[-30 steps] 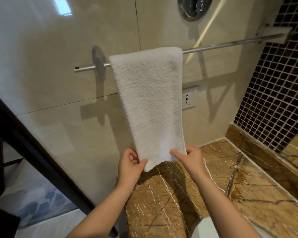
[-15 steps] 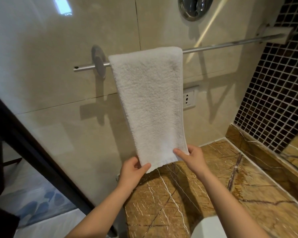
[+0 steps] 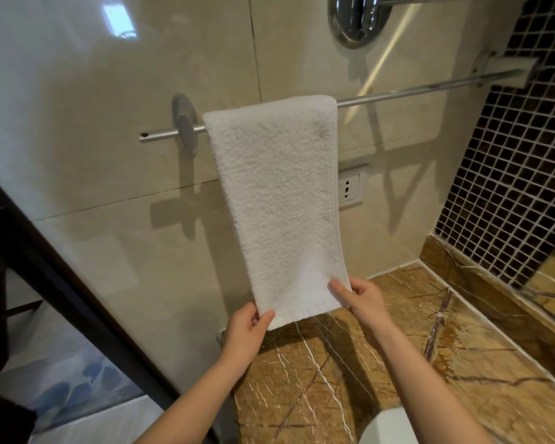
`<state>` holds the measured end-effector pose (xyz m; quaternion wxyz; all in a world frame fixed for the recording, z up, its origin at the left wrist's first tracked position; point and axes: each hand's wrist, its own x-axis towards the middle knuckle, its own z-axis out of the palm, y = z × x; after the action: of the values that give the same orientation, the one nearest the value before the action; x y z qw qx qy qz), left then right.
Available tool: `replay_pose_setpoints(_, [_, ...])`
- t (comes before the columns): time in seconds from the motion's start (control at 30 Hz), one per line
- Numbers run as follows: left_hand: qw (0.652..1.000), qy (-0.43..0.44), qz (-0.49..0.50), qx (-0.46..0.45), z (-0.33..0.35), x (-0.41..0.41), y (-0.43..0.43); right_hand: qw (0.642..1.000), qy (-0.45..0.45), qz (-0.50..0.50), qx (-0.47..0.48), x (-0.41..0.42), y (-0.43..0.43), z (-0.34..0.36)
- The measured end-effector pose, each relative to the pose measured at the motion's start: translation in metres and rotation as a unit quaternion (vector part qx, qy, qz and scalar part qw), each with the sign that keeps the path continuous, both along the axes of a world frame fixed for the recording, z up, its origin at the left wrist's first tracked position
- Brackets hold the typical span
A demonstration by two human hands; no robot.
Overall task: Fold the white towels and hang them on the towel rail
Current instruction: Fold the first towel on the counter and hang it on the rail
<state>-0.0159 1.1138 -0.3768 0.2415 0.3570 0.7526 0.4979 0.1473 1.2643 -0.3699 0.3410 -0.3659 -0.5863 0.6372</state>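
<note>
Two apparent pinches: left hand (image 3: pixel 245 328), right hand (image 3: pixel 362 302), on towel (image 3: pixel 279 193) corners.

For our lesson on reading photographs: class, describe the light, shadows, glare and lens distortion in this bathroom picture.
Head view: a bright square glare sits on the glossy wall tile at upper left; the towel rail and white towel cast soft grey shadows on the wall below; the wide lens slants the rail and the dark frame at left; the towel's pile looks sharp.
</note>
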Motion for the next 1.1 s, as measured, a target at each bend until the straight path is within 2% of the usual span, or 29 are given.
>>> replay_pose_setpoints(0.13, [1.0,-0.011,-0.008,0.0,0.001,0.001,0.001,0.998,0.024,-0.053,-0.039,-0.004,-0.004,0.0])
replay_pose_setpoints(0.2, [0.999,-0.046,-0.003,0.004,0.002,0.004,0.0,0.989,0.058,-0.071,-0.115,-0.01,-0.012,-0.006])
replay_pose_setpoints(0.27, [0.997,-0.076,0.002,0.005,0.0,0.005,-0.003,0.979,0.042,-0.047,-0.193,-0.016,-0.03,-0.017])
replay_pose_setpoints(0.33, [0.997,-0.083,-0.002,0.001,-0.001,0.006,-0.005,0.975,-0.018,0.004,-0.221,-0.022,-0.051,-0.029])
replay_pose_setpoints(0.4, [0.997,-0.083,-0.004,0.002,0.001,0.006,-0.006,0.972,-0.019,0.037,-0.232,-0.029,-0.068,-0.036])
replay_pose_setpoints(0.47, [0.996,-0.089,0.001,0.02,0.003,0.006,-0.006,0.969,0.009,0.043,-0.243,-0.039,-0.081,-0.034])
replay_pose_setpoints(0.57, [0.993,-0.109,0.003,0.038,0.008,0.006,-0.008,0.948,0.105,0.053,-0.296,-0.055,-0.094,-0.031])
replay_pose_setpoints(0.67, [0.996,-0.092,-0.009,0.0,0.013,0.002,-0.011,0.939,0.144,0.044,-0.31,-0.067,-0.1,-0.028])
replay_pose_setpoints(0.73, [0.996,-0.029,-0.033,-0.077,0.019,-0.004,-0.014,0.938,0.159,0.015,-0.309,-0.071,-0.102,-0.026])
replay_pose_setpoints(0.8, [0.982,0.07,-0.055,-0.165,0.034,-0.009,-0.018,0.937,0.156,-0.014,-0.313,-0.072,-0.103,-0.023])
replay_pose_setpoints(0.87, [0.965,0.181,-0.049,-0.183,0.062,-0.012,-0.023,0.938,0.135,-0.033,-0.317,-0.073,-0.105,-0.02])
replay_pose_setpoints(0.93, [0.947,0.287,-0.056,-0.136,0.1,-0.013,-0.027,0.938,0.122,-0.043,-0.323,-0.072,-0.108,-0.015])
replay_pose_setpoints(1.03, [0.926,0.371,-0.073,-0.011,0.171,-0.014,-0.03,0.937,0.1,-0.052,-0.331,-0.071,-0.11,-0.009])
replay_pose_setpoints(1.1, [0.89,0.443,-0.062,0.087,0.216,-0.018,-0.03,0.939,0.089,-0.056,-0.327,-0.072,-0.112,-0.007])
